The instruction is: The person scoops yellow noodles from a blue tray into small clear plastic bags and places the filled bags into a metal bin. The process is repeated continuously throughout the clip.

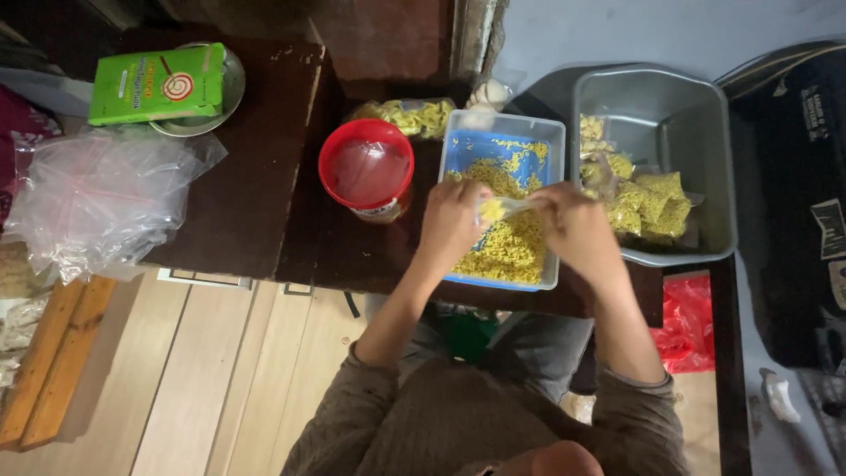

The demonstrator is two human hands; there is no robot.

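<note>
Both hands (515, 220) hold a small bag (496, 209) over blue tray (502, 141)

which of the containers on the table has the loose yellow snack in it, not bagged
The blue-bottomed clear tub under both hands; the grey metal tub to its right holds only sealed bags.

Small bag (504, 208) between both hands is motion-blurred; can't tell whether it's sealed. Right hand (573, 225) blurred too, fingers indistinct. Left hand (451, 220) hides part of the yellow snack in the blue tray (502, 132). Red-lidded jar (367, 167): contents hidden under lid. Plastic bags (97, 198) cut off at left edge. Metal bowl (231, 88) mostly hidden under the green box (159, 84).
</note>
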